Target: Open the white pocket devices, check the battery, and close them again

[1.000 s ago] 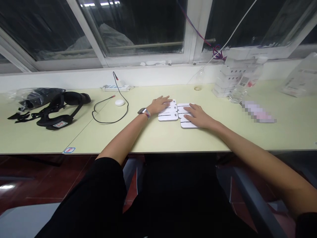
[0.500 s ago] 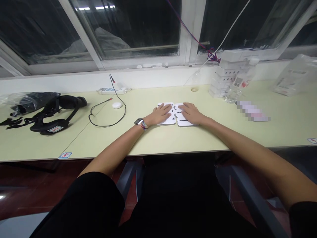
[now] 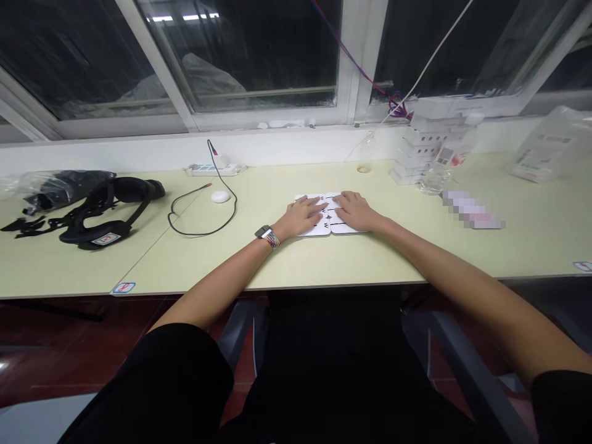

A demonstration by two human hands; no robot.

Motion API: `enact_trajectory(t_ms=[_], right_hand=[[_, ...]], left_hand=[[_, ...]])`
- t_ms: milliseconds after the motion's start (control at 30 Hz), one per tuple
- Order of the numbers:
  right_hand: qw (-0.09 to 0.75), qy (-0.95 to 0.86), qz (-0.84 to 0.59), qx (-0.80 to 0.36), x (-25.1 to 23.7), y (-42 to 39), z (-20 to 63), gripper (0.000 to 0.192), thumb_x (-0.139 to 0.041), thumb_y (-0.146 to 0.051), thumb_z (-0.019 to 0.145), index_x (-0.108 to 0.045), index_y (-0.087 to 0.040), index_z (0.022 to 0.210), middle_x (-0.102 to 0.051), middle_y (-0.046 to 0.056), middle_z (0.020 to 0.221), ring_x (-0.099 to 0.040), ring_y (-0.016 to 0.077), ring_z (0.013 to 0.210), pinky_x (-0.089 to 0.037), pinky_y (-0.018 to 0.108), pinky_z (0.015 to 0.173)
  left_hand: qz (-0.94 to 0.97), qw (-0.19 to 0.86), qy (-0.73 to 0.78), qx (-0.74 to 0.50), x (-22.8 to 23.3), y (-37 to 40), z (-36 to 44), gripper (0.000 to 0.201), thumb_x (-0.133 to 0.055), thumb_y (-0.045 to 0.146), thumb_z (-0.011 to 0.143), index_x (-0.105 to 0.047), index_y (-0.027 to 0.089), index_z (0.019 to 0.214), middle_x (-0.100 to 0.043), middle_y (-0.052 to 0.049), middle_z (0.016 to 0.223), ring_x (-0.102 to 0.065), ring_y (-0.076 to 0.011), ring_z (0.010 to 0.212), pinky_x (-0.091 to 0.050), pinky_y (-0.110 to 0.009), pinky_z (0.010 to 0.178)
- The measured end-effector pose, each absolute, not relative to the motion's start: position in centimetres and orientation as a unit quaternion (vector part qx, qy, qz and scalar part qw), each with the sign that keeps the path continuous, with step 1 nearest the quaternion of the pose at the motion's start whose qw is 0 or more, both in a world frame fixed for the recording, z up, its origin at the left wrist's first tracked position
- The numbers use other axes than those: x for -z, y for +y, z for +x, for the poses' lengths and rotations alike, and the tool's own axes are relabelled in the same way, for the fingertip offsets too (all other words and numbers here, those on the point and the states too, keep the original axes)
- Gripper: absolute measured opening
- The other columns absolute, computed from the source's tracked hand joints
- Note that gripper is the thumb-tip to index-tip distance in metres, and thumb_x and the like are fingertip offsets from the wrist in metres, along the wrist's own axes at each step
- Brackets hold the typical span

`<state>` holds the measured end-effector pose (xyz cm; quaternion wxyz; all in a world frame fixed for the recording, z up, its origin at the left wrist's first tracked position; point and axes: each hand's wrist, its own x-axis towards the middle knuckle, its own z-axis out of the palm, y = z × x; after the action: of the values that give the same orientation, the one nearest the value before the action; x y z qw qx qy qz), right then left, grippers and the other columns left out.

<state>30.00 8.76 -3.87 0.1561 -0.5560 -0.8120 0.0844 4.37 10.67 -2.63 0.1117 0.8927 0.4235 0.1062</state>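
Several white cards (image 3: 319, 230) with rounded corners, black lines and W-like marks lie on the table in two side-by-side columns. My left hand (image 3: 303, 217), with a watch (image 3: 264, 232) on its wrist, rests flat on the left column, fingers apart and reaching toward the seam. Across from it, my right hand (image 3: 356, 211) lies palm down on the right column (image 3: 345, 227), fingers extended. Both hands cover much of the cards. The two columns touch or nearly touch, with a small dark diamond-shaped gap at their middle.
To the left are a black headset-like strap (image 3: 111, 228), a black cable (image 3: 194, 234), a white round object (image 3: 221, 197) and a power strip (image 3: 215, 169). On the right stand stacked white boxes (image 3: 411, 157), a clear bottle (image 3: 437, 176), a blurred-out item (image 3: 474, 209) and a plastic bag (image 3: 546, 148).
My left hand has shifted slightly right, its fingers now at the seam. The gap between the two card columns has narrowed. My right hand stays on its cards.
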Motion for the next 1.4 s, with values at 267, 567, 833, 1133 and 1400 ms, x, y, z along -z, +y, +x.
enact_trajectory(t_ms=[267,567,833,1133,1400], right_hand=[[0.155,-0.814,-0.554,-0.085,3.9,8.7,30.0,0.063,-0.028,-0.051,0.11,-0.051,-0.021,0.16,-0.048,0.021,0.168,-0.037,0.0427,0.162,-0.033,0.066,0.132],[0.152,-0.809,-0.56,-0.094,3.8,8.6,29.9,0.063,-0.028,-0.052,0.11,-0.05,-0.019,0.16,-0.045,0.021,0.169,-0.034,0.0421,0.163,-0.03,0.063,0.134],[0.192,-0.801,-0.556,-0.108,3.9,8.6,29.9,0.057,-0.039,-0.05,0.109,-0.058,-0.021,0.154,-0.051,0.021,0.166,-0.04,0.042,0.16,-0.035,0.065,0.132],[0.232,-0.75,-0.616,-0.069,3.9,10.1,34.7,0.058,-0.029,-0.035,0.11,-0.053,-0.013,0.159,-0.038,0.022,0.178,-0.047,0.0377,0.159,-0.046,0.059,0.126],[0.168,-0.758,-0.627,-0.059,6.0,12.1,36.1,0.053,-0.032,-0.041,0.112,-0.062,-0.016,0.148,-0.062,0.024,0.157,-0.051,0.0429,0.153,-0.039,0.065,0.128]], left_hand=[[0.9,0.115,0.405,-0.118,3.1,11.2,4.4,0.061,-0.04,0.048,0.112,-0.051,0.03,0.169,-0.035,-0.006,0.184,-0.025,-0.0435,0.172,-0.022,-0.071,0.136],[0.892,0.118,0.416,-0.135,3.1,11.0,4.5,0.059,-0.042,0.049,0.11,-0.056,0.035,0.165,-0.04,-0.006,0.182,-0.027,-0.0475,0.17,-0.027,-0.078,0.13],[0.881,0.112,0.429,-0.166,3.0,10.9,4.4,0.054,-0.05,0.048,0.107,-0.066,0.034,0.156,-0.049,-0.004,0.177,-0.034,-0.0447,0.167,-0.033,-0.073,0.13],[0.817,0.057,0.531,-0.218,1.9,13.8,-0.1,0.05,-0.047,0.04,0.103,-0.074,0.026,0.143,-0.068,-0.013,0.154,-0.057,-0.0426,0.144,-0.041,-0.065,0.125],[0.8,0.087,0.584,-0.11,3.3,15.7,-1.7,0.069,-0.038,0.054,0.105,-0.05,0.034,0.17,-0.04,-0.003,0.182,-0.029,-0.0523,0.167,-0.019,-0.076,0.131]])
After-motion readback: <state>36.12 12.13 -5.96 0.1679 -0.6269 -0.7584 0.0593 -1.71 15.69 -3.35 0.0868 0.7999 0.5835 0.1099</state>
